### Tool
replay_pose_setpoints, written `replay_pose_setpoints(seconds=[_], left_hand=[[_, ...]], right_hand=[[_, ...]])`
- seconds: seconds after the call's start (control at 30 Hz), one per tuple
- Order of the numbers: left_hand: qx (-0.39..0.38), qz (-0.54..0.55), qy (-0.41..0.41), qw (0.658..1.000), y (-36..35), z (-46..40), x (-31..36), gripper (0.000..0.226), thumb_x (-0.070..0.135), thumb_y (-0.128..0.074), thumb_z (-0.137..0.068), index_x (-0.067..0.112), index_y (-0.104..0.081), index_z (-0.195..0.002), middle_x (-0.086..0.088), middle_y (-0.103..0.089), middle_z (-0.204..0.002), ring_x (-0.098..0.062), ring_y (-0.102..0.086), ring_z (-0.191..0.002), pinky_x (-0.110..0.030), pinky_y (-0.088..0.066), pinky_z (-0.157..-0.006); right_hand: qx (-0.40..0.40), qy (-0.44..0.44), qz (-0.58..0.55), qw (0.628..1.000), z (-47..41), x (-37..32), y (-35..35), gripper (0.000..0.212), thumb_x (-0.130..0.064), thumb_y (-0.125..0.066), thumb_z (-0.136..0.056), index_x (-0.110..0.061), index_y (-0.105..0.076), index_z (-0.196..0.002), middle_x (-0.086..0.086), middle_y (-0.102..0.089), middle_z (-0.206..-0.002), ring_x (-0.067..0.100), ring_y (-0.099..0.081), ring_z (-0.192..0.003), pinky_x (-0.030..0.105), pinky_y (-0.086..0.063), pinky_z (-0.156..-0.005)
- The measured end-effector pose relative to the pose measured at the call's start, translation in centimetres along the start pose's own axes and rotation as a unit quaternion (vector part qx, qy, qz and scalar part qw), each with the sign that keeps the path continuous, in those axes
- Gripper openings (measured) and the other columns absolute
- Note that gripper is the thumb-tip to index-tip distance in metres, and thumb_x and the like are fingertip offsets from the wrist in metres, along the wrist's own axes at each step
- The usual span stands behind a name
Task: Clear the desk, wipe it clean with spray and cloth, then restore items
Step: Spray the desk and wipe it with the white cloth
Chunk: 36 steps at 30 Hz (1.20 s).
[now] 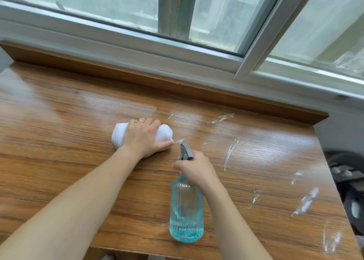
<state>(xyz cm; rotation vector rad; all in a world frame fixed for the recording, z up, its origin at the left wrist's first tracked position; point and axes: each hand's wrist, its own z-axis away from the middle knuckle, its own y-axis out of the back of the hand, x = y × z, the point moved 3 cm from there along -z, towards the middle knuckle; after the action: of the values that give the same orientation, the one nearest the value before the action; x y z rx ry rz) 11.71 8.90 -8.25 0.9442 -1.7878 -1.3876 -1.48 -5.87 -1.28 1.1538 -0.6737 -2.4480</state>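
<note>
Two bare hands are working over the brown wood-grain desk [69, 181] that is filling the lower part of the frame. Left hand [143, 137] is lying near the middle of the frame, pressing down on a rolled white cloth [120, 134], its fingers draped over the roll and a ring showing on one finger. Right hand [194, 168] is sitting just below and to the right of it, its fingers wrapped around the grey trigger head of a ribbed, clear blue spray bottle [186, 206]. That bottle is showing a little blue liquid at its base, with its nozzle pointing toward the cloth. White streaks [305, 202] are lying across the desk's right side, toward the right edge of the frame. A white-framed window [244, 63] is running across the top of the frame
</note>
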Motion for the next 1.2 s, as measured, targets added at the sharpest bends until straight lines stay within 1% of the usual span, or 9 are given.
replay_pose_setpoints(seconds=[0.1,0.2,0.3,0.47,0.7,0.8,0.97,1.1,1.2], left_hand=[[0.014,0.003,-0.016,1.000,-0.2,1.7,-0.1,0.077,0.089,-0.039,-0.067,0.019,-0.062,-0.089,-0.005,-0.065,-0.087,-0.029,-0.062,-0.083,-0.042,-0.041,-0.075],[0.028,-0.003,-0.019,0.999,0.1,3.2,0.2,0.074,0.089,-0.042,-0.066,0.019,-0.061,-0.085,-0.002,-0.064,-0.084,-0.028,-0.061,-0.078,-0.041,-0.041,-0.073],[0.021,-0.011,-0.013,1.000,0.4,3.2,0.2,0.075,0.089,-0.041,-0.066,0.020,-0.063,-0.086,-0.001,-0.064,-0.084,-0.027,-0.061,-0.078,-0.041,-0.042,-0.073],[0.011,-0.012,-0.017,1.000,0.6,2.9,0.1,0.074,0.089,-0.044,-0.066,0.019,-0.061,-0.084,-0.002,-0.064,-0.082,-0.027,-0.060,-0.077,-0.041,-0.043,-0.071],[0.014,-0.003,-0.029,0.999,0.3,2.2,-0.2,0.070,0.087,-0.048,-0.066,0.020,-0.061,-0.082,-0.002,-0.061,-0.078,-0.028,-0.058,-0.072,-0.040,-0.041,-0.067],[0.010,-0.006,-0.041,0.999,-0.2,0.6,-0.8,0.072,0.088,-0.047,-0.066,0.020,-0.062,-0.083,-0.003,-0.062,-0.080,-0.028,-0.059,-0.073,-0.040,-0.042,-0.067],[0.005,0.000,-0.054,0.999,-1.1,-4.3,-1.4,0.074,0.087,-0.040,-0.066,0.018,-0.062,-0.082,-0.006,-0.061,-0.078,-0.031,-0.061,-0.075,-0.041,-0.043,-0.068],[-0.004,-0.005,-0.057,0.998,-1.9,-8.8,-1.6,0.079,0.089,-0.036,-0.067,0.018,-0.063,-0.088,-0.007,-0.063,-0.085,-0.031,-0.061,-0.082,-0.042,-0.041,-0.072],[-0.012,-0.018,-0.059,0.998,-1.8,-12.1,-1.3,0.083,0.090,-0.028,-0.068,0.019,-0.062,-0.096,-0.007,-0.065,-0.092,-0.031,-0.060,-0.088,-0.041,-0.041,-0.073]], right_hand=[[0.001,0.016,-0.018,1.000,-0.6,-0.7,0.9,0.025,-0.032,-0.075,-0.079,-0.025,-0.053,-0.069,-0.008,-0.060,-0.073,0.017,-0.056,-0.071,0.032,-0.040,-0.063],[0.000,0.029,-0.014,0.999,-1.2,-1.9,1.5,0.029,-0.024,-0.070,-0.080,-0.023,-0.047,-0.063,-0.008,-0.052,-0.064,0.017,-0.046,-0.062,0.031,-0.035,-0.059],[0.011,0.026,-0.006,1.000,-1.9,-3.1,1.8,0.018,-0.017,-0.062,-0.078,-0.019,-0.047,-0.067,-0.002,-0.052,-0.068,0.020,-0.044,-0.062,0.033,-0.036,-0.058],[-0.004,0.030,-0.004,1.000,-2.8,-4.3,2.0,0.020,-0.025,-0.072,-0.078,-0.020,-0.054,-0.070,-0.002,-0.058,-0.072,0.020,-0.053,-0.067,0.032,-0.040,-0.061],[0.005,0.000,-0.009,1.000,-4.0,-5.0,2.1,0.015,-0.019,-0.066,-0.080,-0.017,-0.053,-0.075,0.000,-0.053,-0.071,0.019,-0.045,-0.061,0.031,-0.036,-0.057],[-0.012,-0.004,-0.028,1.000,-4.5,-5.3,2.2,0.020,-0.024,-0.070,-0.078,-0.020,-0.051,-0.072,-0.002,-0.052,-0.071,0.017,-0.045,-0.062,0.031,-0.037,-0.059],[0.015,-0.007,-0.011,1.000,-6.3,-5.5,3.0,0.018,-0.029,-0.071,-0.075,-0.021,-0.055,-0.072,-0.005,-0.057,-0.070,0.018,-0.051,-0.066,0.033,-0.039,-0.062],[0.029,-0.019,-0.014,0.999,-7.0,-5.2,3.4,0.021,-0.027,-0.070,-0.080,-0.022,-0.051,-0.071,-0.010,-0.055,-0.061,0.007,-0.052,-0.057,0.030,-0.037,-0.059],[0.041,-0.023,-0.018,0.999,-7.2,-4.9,3.3,0.022,-0.028,-0.071,-0.081,-0.021,-0.052,-0.073,-0.007,-0.057,-0.070,0.013,-0.052,-0.064,0.031,-0.038,-0.060]])
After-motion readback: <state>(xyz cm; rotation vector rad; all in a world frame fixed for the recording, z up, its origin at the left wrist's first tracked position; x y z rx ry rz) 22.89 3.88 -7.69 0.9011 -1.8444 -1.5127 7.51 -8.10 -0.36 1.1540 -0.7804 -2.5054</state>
